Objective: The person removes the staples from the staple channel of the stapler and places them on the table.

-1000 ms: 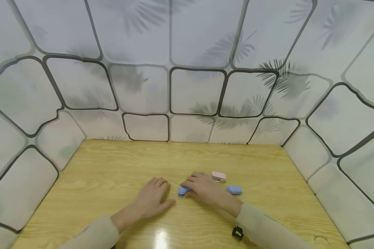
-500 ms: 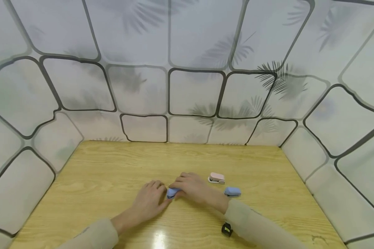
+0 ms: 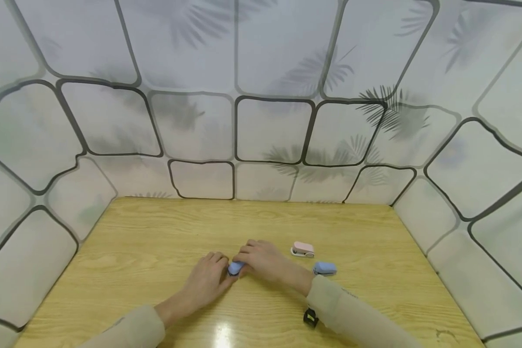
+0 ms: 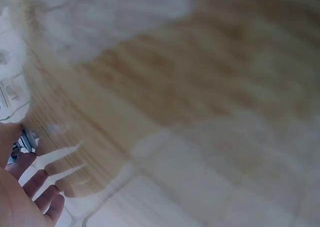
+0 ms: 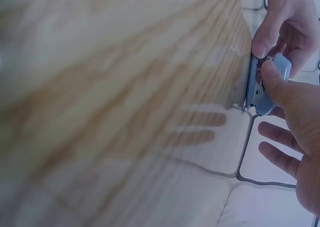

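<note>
A small blue stapler (image 3: pixel 235 267) is between the two hands, low over the wooden table. The right hand (image 3: pixel 264 263) grips its body from the right; in the right wrist view the thumb lies on the side of the stapler (image 5: pixel 264 103), and two fingers extend away from it. The left hand (image 3: pixel 201 281) is at the stapler's other end, thumb and forefinger pinching it, seen small at the edge of the left wrist view beside the stapler (image 4: pixel 30 138). Its other fingers are spread apart. Part of the stapler is hidden behind the right fingers.
A pink and white stapler (image 3: pixel 303 249) and a second blue stapler (image 3: pixel 325 268) lie right of the hands on the wooden table (image 3: pixel 156 232). A patterned cloth wall (image 3: pixel 269 128) borders the table behind and at both sides. A black device (image 3: pixel 311 317) hangs under the right sleeve.
The right hand has moved left with the blue stapler, bringing it to the left hand. The left thumb and fingers, apart from it at first, now take hold of its end.
</note>
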